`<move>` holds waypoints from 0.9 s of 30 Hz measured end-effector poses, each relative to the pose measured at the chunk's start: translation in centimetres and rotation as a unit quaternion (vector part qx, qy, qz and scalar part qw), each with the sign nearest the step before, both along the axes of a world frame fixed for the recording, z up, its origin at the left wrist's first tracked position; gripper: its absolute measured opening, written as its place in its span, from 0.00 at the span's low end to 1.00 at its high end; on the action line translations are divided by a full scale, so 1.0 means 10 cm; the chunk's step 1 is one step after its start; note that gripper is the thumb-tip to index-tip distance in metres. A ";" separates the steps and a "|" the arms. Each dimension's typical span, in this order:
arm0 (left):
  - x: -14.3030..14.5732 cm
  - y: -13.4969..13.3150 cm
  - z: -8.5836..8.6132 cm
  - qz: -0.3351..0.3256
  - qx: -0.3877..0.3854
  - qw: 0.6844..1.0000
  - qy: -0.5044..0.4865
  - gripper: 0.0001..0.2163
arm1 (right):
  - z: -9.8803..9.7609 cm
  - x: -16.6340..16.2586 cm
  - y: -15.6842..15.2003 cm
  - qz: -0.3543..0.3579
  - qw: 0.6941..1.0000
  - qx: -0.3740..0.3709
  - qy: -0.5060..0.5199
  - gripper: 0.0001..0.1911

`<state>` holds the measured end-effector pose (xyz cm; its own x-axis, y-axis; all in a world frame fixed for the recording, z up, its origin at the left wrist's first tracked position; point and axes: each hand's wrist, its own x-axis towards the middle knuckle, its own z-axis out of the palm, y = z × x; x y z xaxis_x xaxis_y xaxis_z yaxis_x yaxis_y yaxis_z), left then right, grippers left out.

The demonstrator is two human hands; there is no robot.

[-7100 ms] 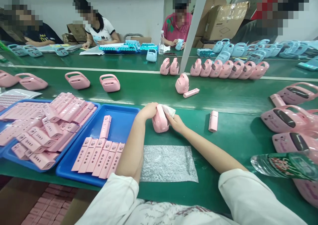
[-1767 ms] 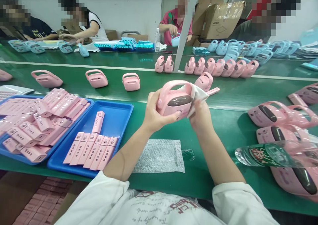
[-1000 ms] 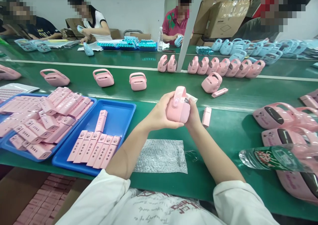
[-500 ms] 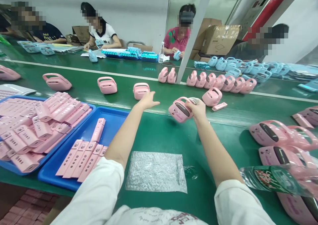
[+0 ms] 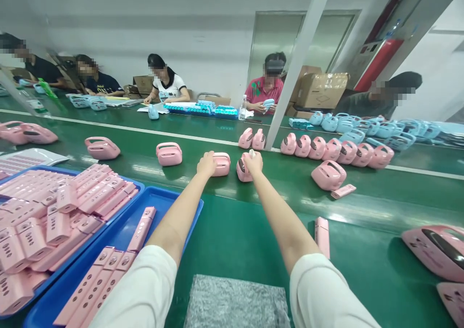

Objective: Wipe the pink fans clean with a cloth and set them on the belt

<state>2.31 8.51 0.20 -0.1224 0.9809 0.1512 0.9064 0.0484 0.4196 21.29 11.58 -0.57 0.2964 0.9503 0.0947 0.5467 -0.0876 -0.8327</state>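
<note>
My left hand point(image 5: 206, 164) is closed on the left end of a pink handled speaker point(image 5: 222, 165), which stands on the green belt. A little to its right, my right hand point(image 5: 255, 162) grips another pink handled speaker point(image 5: 243, 168) by its handle area, with something whitish at the fingers. That speaker is upright, at or just above the belt; contact beneath is hard to see. Part of each speaker is hidden by the hand on it. Between my forearms, a sheet of bubble wrap point(image 5: 237, 301) lies on the green table.
Blue trays point(image 5: 174, 195) at left hold many pink bar-shaped pieces point(image 5: 141, 229). More pink speakers point(image 5: 169, 154) stand along the belt, with a row point(image 5: 317, 148) beside a white post point(image 5: 295, 62). One pink bar point(image 5: 322, 236) lies by my right forearm. Co-workers sit opposite with blue speakers.
My right hand has carried its pink speaker left and farther out over the belt. My left hand, open before, has closed on the nearby speaker. The camera has tilted up.
</note>
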 end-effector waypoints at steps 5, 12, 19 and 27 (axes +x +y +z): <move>0.08 -0.03 0.01 0.034 0.003 0.999 -0.011 0.17 | 0.06 -0.05 0.01 0.062 0.998 0.001 -0.030 0.19; 0.21 -0.26 0.11 0.026 -0.009 0.999 -0.032 0.14 | 0.20 0.36 -0.35 0.152 0.982 -0.037 -0.102 0.18; 0.42 -0.55 0.19 -0.015 -0.004 0.999 -0.051 0.13 | 0.20 0.60 -0.66 0.220 0.947 -0.117 -0.202 0.16; 0.38 -1.15 0.15 -0.131 0.028 0.982 -0.133 0.19 | 0.12 1.49 -1.63 0.135 0.909 -0.211 -0.334 0.19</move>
